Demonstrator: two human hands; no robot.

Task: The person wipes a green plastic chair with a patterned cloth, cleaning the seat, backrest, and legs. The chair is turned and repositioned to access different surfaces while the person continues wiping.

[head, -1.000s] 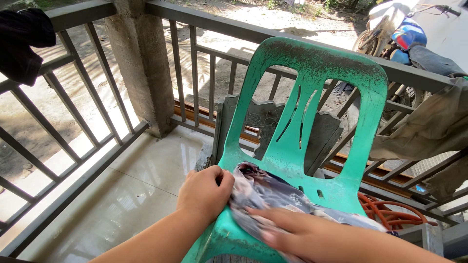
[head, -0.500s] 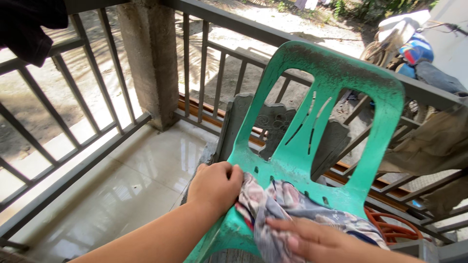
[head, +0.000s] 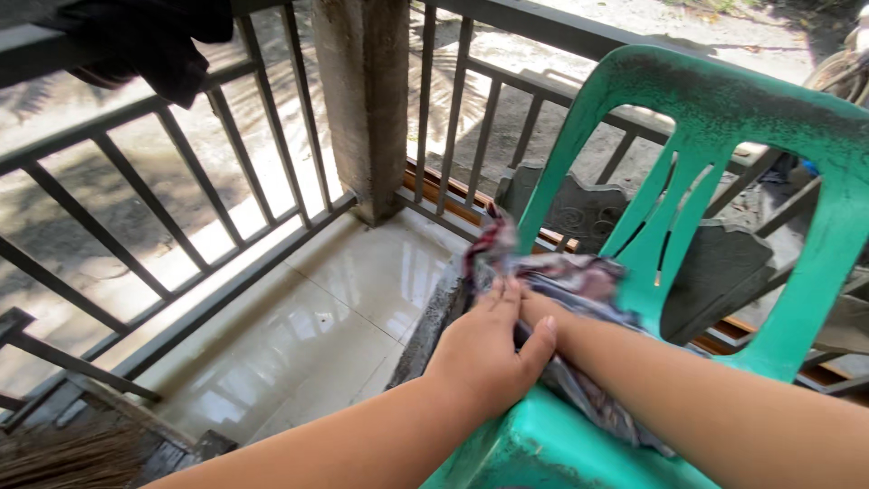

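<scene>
A dusty green plastic chair [head: 724, 100] stands in front of me, its backrest filling the right side. A patterned grey, white and red cloth [head: 566, 276] is bunched on the left rear of its seat. My left hand [head: 484, 358] grips the seat's left edge, and its fingertips and thumb touch the cloth. My right hand [head: 536, 308] pushes into the cloth. It is mostly hidden by the fabric and my left hand. Only the wrist and forearm show, reaching in from the lower right.
A grey carved chair [head: 579, 213] stands behind the green one, against the metal railing [head: 272, 136]. A concrete post [head: 367, 100] marks the corner. A dark garment [head: 145, 36] hangs over the top rail. A broom [head: 63, 453] lies at lower left on the glossy tiled floor [head: 299, 335].
My right hand has swept the cloth from the seat's middle to its left rear, up against my left hand. The view has swung left and come closer.
</scene>
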